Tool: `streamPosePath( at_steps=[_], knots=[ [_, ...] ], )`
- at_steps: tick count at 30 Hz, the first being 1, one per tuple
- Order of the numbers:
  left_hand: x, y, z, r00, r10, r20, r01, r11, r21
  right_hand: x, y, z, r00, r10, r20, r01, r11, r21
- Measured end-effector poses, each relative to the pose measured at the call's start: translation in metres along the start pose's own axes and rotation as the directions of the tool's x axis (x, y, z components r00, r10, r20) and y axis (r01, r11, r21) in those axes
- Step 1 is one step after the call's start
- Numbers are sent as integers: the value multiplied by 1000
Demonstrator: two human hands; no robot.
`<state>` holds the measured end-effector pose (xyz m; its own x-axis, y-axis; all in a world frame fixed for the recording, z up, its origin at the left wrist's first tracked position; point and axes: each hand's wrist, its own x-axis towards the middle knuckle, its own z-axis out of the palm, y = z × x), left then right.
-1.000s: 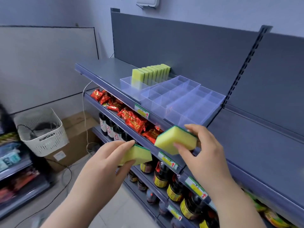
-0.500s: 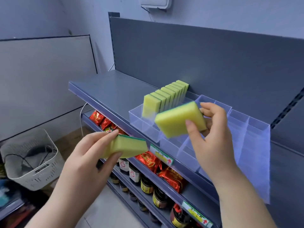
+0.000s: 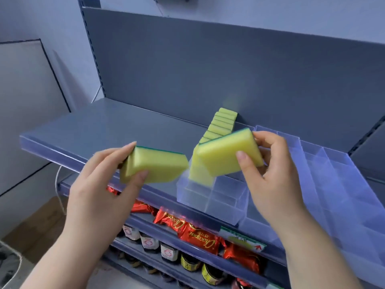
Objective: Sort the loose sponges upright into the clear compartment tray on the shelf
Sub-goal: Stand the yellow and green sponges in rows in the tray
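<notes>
Two-handed loading at clear compartment tray [image 3: 337, 184].
Right hand [image 3: 270, 180] grips tilted sponge [image 3: 227, 155] above tray, apparently for upright insertion; left hand [image 3: 100, 184] holds spare sponge [image 3: 154, 165] left of tray.

The clear plastic compartment tray [image 3: 229, 203] sits on the grey metal shelf [image 3: 104, 126], upright yellow foam sponges [image 3: 220, 128] rowed in its left lane, red foil packets [image 3: 200, 234] shelved below.

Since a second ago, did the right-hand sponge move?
Yes: the sponge in the right hand rose from the shelf edge to over the tray.
</notes>
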<state>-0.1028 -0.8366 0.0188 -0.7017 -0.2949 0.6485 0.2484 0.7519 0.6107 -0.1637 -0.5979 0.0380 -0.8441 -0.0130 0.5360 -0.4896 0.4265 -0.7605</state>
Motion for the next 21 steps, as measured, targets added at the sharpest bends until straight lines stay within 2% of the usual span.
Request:
streamPosePath(
  at_steps=[5,13,21],
  knots=[
    [41,-38,8,996,39,76,-29,991,-129,2,-5,26,996,56,-69,-66,988,-142],
    [61,-69,30,971,117,207,-58,961,-271,-11,-10,45,989,86,-119,-113,964,-242],
    [79,-78,37,956,151,253,-77,957,-278,-6,-8,64,998,-50,-24,34,893,-448]
  ],
)
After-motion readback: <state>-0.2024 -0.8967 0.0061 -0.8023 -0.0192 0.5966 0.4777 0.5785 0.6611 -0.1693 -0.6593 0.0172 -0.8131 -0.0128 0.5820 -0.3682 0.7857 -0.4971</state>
